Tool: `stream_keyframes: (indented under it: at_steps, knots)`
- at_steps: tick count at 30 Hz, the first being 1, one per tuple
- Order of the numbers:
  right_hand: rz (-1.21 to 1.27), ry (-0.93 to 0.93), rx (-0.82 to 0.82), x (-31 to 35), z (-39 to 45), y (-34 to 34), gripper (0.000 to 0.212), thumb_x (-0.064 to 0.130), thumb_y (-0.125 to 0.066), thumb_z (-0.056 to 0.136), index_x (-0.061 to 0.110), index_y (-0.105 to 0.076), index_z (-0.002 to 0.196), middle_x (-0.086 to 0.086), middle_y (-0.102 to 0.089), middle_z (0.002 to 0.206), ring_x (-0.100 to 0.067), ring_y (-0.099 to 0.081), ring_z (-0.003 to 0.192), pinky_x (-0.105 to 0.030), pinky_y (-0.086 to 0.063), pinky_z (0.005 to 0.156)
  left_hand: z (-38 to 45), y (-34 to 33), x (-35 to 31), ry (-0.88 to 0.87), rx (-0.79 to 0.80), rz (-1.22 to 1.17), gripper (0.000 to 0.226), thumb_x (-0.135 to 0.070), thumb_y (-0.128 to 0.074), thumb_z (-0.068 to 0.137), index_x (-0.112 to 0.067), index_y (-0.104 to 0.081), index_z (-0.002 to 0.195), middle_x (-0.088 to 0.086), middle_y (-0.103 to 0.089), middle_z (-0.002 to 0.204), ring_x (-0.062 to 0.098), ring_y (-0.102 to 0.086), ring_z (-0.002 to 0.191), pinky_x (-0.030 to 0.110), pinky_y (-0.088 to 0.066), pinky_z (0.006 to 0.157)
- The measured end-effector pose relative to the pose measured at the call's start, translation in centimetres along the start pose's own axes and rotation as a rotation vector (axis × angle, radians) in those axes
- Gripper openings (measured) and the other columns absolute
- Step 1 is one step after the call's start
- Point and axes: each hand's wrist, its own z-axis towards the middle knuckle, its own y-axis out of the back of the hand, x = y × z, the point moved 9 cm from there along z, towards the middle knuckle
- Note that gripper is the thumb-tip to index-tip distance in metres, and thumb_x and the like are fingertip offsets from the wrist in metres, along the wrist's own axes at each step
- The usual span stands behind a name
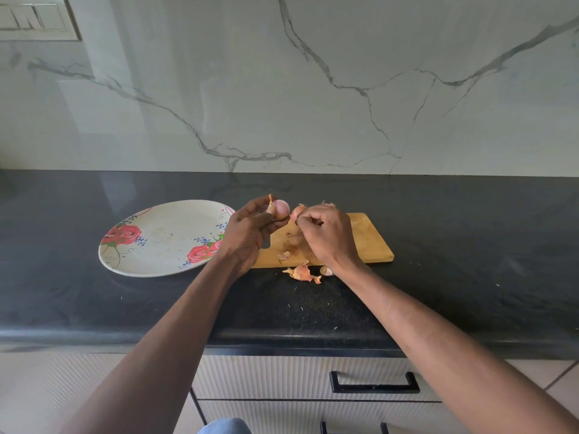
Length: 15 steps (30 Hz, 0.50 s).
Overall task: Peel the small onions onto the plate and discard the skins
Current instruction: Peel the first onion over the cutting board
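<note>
My left hand (249, 231) grips a small pink onion (279, 209), partly peeled, above the left end of the wooden cutting board (366, 242). Just to its right, my right hand (326, 234) pinches a strip of orange-pink skin (297, 212) that hangs from its fingers. Loose skins (289, 245) lie on the board under my hands. More skins (301, 272) lie on the counter just in front of the board. The flowered white plate (163, 238) sits left of the board with nothing on it.
The black stone counter (470, 261) runs the full width, with a marble wall behind it. A switch panel (34, 18) is at the top left. Drawers with a black handle (374, 383) are below the counter's front edge.
</note>
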Motion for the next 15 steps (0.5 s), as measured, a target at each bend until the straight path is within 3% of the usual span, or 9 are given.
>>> stream_keyframes:
  at_steps: [3, 4, 8, 12, 15]
  knots:
    - [0.191, -0.074, 0.029, -0.1, -0.1, 0.2, 0.009, 0.01, -0.072, 0.09, 0.003, -0.078, 0.091, 0.004, -0.072, 0.076, 0.002, -0.068, 0.063, -0.014, -0.053, 0.064, -0.1, -0.2, 0.1, 0.004, 0.026, 0.016, 0.019, 0.004, -0.059, 0.093, 0.001, -0.062, 0.112, 0.016, -0.07, 0.103, 0.024, -0.07, 0.091, 0.028, -0.059, 0.081]
    - [0.237, -0.096, 0.038, -0.1, -0.1, 0.1, 0.015, 0.012, -0.073, 0.09, 0.002, -0.077, 0.101, 0.003, -0.073, 0.08, 0.002, -0.069, 0.063, -0.013, -0.053, 0.057, -0.2, -0.4, 0.0, 0.004, 0.054, 0.015, 0.022, 0.005, -0.063, 0.089, 0.001, -0.063, 0.111, 0.015, -0.071, 0.102, 0.023, -0.07, 0.09, 0.029, -0.058, 0.081]
    - [0.257, -0.093, 0.087, -0.3, 0.1, -0.5, 0.023, 0.017, -0.074, 0.09, 0.004, -0.076, 0.109, -0.003, -0.077, 0.091, -0.008, -0.074, 0.066, -0.018, -0.056, 0.057, -0.5, -1.2, 0.1, 0.013, 0.129, 0.013, 0.032, 0.002, -0.069, 0.072, -0.002, -0.066, 0.104, 0.011, -0.075, 0.097, 0.021, -0.072, 0.089, 0.029, -0.058, 0.089]
    - [0.169, -0.049, 0.055, 0.2, 0.1, 0.2, 0.018, 0.006, -0.071, 0.09, 0.0, -0.075, 0.106, 0.004, -0.072, 0.09, 0.016, -0.064, 0.066, -0.002, -0.045, 0.06, -0.6, -1.5, 0.2, 0.013, 0.152, 0.051, 0.034, -0.003, -0.071, 0.073, -0.003, -0.067, 0.107, 0.011, -0.076, 0.101, 0.02, -0.072, 0.093, 0.031, -0.059, 0.091]
    - [0.098, 0.036, 0.036, 0.9, -0.1, 0.5, 0.012, 0.003, -0.07, 0.09, -0.001, -0.077, 0.099, 0.007, -0.069, 0.085, 0.021, -0.06, 0.068, 0.004, -0.039, 0.066, -0.5, -1.2, 0.4, 0.009, 0.151, 0.07, 0.035, -0.007, -0.074, 0.074, -0.003, -0.068, 0.108, 0.013, -0.075, 0.104, 0.021, -0.072, 0.095, 0.034, -0.059, 0.092]
